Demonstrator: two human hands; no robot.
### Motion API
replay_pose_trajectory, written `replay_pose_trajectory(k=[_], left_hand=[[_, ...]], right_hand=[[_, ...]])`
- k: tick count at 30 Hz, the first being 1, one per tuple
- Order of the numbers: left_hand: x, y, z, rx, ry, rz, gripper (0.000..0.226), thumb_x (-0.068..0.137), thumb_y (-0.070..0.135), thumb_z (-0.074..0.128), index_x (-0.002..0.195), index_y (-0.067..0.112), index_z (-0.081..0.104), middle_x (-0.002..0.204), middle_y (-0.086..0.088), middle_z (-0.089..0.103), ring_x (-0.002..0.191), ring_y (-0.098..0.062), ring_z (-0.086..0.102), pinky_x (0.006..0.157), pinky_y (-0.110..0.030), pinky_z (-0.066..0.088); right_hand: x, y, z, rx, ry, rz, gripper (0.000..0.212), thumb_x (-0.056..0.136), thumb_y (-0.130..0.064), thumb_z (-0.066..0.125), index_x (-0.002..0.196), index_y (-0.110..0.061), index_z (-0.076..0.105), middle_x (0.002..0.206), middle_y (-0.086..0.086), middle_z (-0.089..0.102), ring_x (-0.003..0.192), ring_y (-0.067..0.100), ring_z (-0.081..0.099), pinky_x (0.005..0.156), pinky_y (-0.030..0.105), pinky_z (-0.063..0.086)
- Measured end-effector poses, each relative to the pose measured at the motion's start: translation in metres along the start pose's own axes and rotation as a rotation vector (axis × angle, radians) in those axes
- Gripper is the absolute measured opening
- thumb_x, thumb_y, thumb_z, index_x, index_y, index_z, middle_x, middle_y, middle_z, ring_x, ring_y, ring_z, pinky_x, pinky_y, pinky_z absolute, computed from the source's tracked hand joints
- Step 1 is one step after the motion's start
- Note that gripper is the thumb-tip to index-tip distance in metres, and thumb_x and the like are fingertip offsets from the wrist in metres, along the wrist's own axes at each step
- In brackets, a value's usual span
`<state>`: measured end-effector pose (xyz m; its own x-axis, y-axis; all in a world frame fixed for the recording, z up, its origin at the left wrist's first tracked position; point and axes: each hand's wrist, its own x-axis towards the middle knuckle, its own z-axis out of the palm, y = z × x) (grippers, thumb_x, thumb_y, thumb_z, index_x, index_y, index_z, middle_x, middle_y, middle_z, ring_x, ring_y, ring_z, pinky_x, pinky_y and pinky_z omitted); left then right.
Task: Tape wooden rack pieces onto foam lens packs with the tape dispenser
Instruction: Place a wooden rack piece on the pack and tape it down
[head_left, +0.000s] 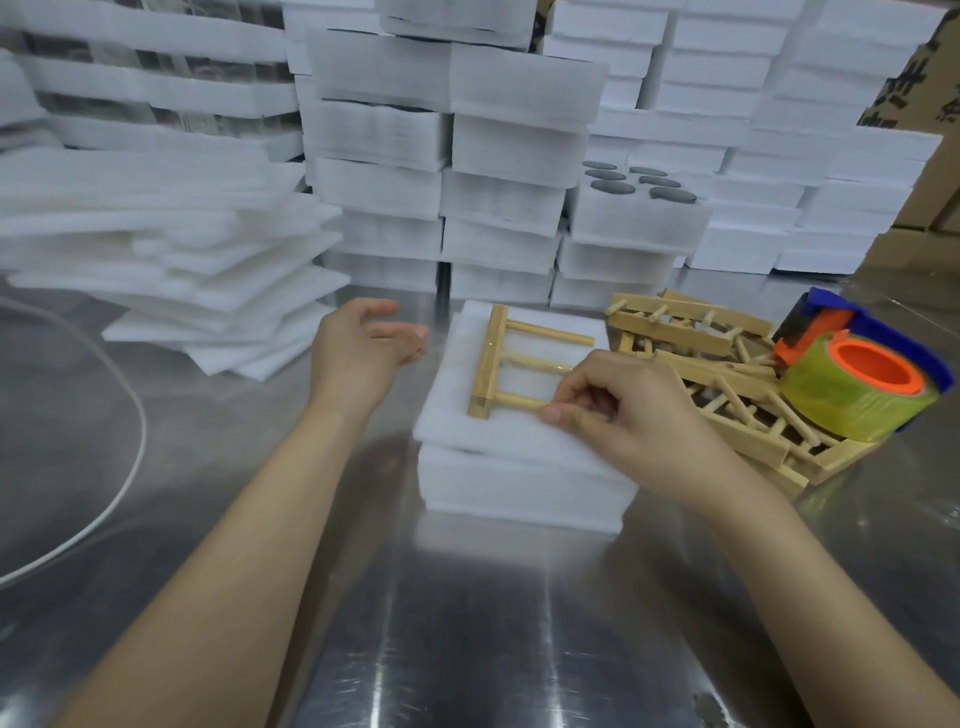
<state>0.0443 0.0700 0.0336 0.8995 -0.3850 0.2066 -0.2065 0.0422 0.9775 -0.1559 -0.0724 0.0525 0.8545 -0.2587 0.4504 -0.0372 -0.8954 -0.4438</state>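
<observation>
On the steel desk (467, 623), in the middle, lies one foam lens pack (519, 467), and a wooden rack piece (491, 364) lies flat on top of it. The rail of this piece, which is its long axis, runs from the near side to the far side, leaning a little to the right at the far end. Three thin dowels go out from the rail and point to the right, across the foam.

The right hand (623, 415) pinches the nearest dowel close to its free end, with the thumb and the curled fingers around it. The left hand (363, 348) is released: it hovers just beside the left edge of the pack, fingers relaxed, and holds nothing.

To the right of the pack is a pile of wooden pieces (727, 374), lying in many directions. The tape dispenser (862, 379), blue and orange with a yellowish roll, rests on this pile. Behind stand high stacks of white foam packs (467, 156); one pack (639, 208) shows dark round lenses on its top. Loose foam sheets (208, 291) are heaped at the left, a white cable (139, 415) curves on the desk, and cardboard boxes (924, 208) are at the far right.
</observation>
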Motion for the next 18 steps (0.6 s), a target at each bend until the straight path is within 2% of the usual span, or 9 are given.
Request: replay_pose_trajectory(k=[2, 5, 8, 10, 13, 18], left_hand=[[0.000, 0.001, -0.002, 0.036, -0.027, -0.046, 0.042, 0.080, 0.010, 0.077, 0.117, 0.010, 0.056, 0.084, 0.002, 0.070, 0.074, -0.010, 0.070, 0.088, -0.030, 0.054], [0.000, 0.002, -0.008, 0.079, -0.067, -0.142, 0.053, 0.077, 0.014, 0.080, 0.123, 0.009, 0.056, 0.095, -0.002, 0.069, 0.093, -0.015, 0.066, 0.094, -0.027, 0.047], [0.000, 0.004, -0.012, 0.034, -0.110, -0.247, 0.051, 0.078, 0.011, 0.079, 0.123, 0.008, 0.057, 0.103, -0.010, 0.069, 0.096, -0.017, 0.067, 0.100, -0.030, 0.047], [-0.001, 0.005, -0.012, -0.004, -0.133, -0.296, 0.044, 0.081, 0.007, 0.075, 0.121, 0.007, 0.058, 0.101, -0.010, 0.068, 0.088, -0.014, 0.066, 0.092, -0.025, 0.050], [-0.001, 0.008, -0.010, -0.078, -0.156, -0.383, 0.034, 0.086, 0.004, 0.068, 0.119, 0.006, 0.059, 0.087, -0.006, 0.065, 0.072, -0.010, 0.060, 0.074, -0.021, 0.052], [0.000, 0.008, -0.006, -0.322, -0.156, -0.557, 0.025, 0.094, -0.007, 0.052, 0.117, 0.001, 0.054, 0.082, -0.007, 0.060, 0.069, -0.013, 0.058, 0.053, -0.016, 0.053]], right_hand=[[-0.001, 0.000, 0.000, 0.013, -0.002, -0.007, 0.011, 0.083, -0.030, 0.073, 0.078, -0.027, 0.063, 0.071, -0.013, 0.053, 0.071, 0.002, 0.050, 0.061, 0.011, 0.035], [-0.001, 0.001, -0.001, 0.042, -0.018, -0.014, 0.011, 0.083, -0.028, 0.074, 0.079, -0.028, 0.064, 0.073, -0.014, 0.054, 0.071, 0.003, 0.050, 0.062, 0.011, 0.035], [-0.001, 0.002, -0.002, 0.052, -0.034, -0.023, 0.011, 0.083, -0.029, 0.073, 0.079, -0.031, 0.063, 0.074, -0.012, 0.055, 0.071, 0.004, 0.050, 0.063, 0.013, 0.036], [0.000, 0.003, -0.003, 0.056, -0.039, -0.028, 0.011, 0.083, -0.029, 0.073, 0.079, -0.031, 0.063, 0.076, -0.011, 0.056, 0.071, 0.006, 0.051, 0.063, 0.013, 0.037], [0.000, 0.004, -0.004, 0.054, -0.050, -0.039, 0.008, 0.083, -0.028, 0.073, 0.080, -0.028, 0.065, 0.076, -0.011, 0.056, 0.072, 0.008, 0.051, 0.063, 0.014, 0.038], [0.002, 0.004, -0.005, 0.051, -0.069, -0.020, 0.009, 0.082, -0.031, 0.072, 0.080, -0.030, 0.064, 0.075, -0.012, 0.056, 0.072, 0.007, 0.051, 0.063, 0.013, 0.038]])
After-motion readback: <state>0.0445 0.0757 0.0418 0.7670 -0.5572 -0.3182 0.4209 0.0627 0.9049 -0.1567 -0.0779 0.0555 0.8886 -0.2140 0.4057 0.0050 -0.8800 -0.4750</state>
